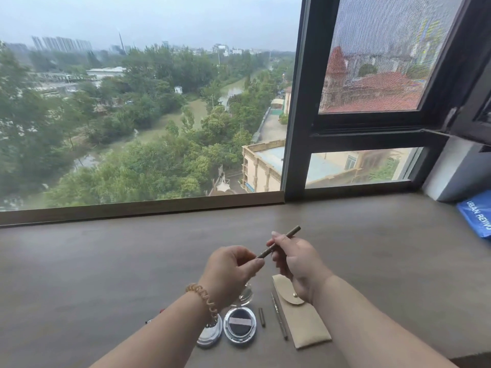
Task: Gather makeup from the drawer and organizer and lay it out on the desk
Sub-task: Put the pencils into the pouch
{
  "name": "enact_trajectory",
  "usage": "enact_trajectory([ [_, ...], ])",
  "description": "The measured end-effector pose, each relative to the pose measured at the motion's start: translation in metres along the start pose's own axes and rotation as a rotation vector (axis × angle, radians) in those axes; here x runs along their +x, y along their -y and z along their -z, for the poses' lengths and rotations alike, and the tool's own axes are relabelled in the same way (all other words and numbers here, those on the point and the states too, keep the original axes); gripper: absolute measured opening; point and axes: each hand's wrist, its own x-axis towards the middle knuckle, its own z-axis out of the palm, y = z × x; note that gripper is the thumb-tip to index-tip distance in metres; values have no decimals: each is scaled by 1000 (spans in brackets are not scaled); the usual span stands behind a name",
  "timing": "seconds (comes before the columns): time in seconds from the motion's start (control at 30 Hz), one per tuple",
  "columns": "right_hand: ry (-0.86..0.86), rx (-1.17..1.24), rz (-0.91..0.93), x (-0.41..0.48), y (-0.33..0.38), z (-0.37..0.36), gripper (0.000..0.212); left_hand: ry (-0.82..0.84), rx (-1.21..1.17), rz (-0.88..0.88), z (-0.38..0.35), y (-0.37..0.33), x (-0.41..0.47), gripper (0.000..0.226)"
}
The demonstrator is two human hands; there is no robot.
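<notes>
While we lift it: right hand (295, 264) pinches the pencil (279, 241)
Left hand (231, 272): our fingertips pinch its lower end
Below our hands: open compact (240, 325), beige pouch (300, 317)

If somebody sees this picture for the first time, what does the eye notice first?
First, the two hands at the centre: the right hand holds a slim brown pencil above the desk, and the left hand pinches its lower end. Below them lie an open round compact and a beige pouch.
</notes>
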Motion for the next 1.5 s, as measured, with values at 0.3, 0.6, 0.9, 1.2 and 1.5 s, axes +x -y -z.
enact_trajectory([
  [0.3,-442,121,-89,24,19,31,28,131,218,-5,7,-3,5,26],
  [0.6,-471,-193,183,26,21,108,17,-79,-194,341,41,55,10,17],
  [0.9,-8,-1062,324,12,-75,65,62,32,31,410,-39,64,3,13],
  [1.2,207,-1381,427,16,-132,81,76,24,159,492,-76,89,-10,25],
  [1.5,309,-1692,460,30,-174,57,68,3,95,491,-83,120,-34,13],
])
